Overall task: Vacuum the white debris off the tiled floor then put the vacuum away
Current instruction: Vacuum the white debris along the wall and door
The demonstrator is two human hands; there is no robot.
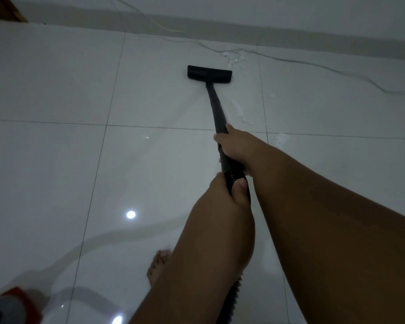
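The glossy pale grey-white tiled floor [56, 90] carries a grid of thin dark grout lines and faint grey veining. On it rests the matt black rectangular vacuum floor head [209, 72], with a black plastic wand [216, 108] and black ribbed hose [234, 177]. Right of that head lies white crumbly debris [236, 56] and a pale thin cord [313, 64]. A red and grey vacuum body [12, 307] shows far below left.

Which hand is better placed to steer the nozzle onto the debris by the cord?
Probably the right hand: its grip is further forward on the wand, and the debris lies right of the nozzle. The left hand holds the hose end.
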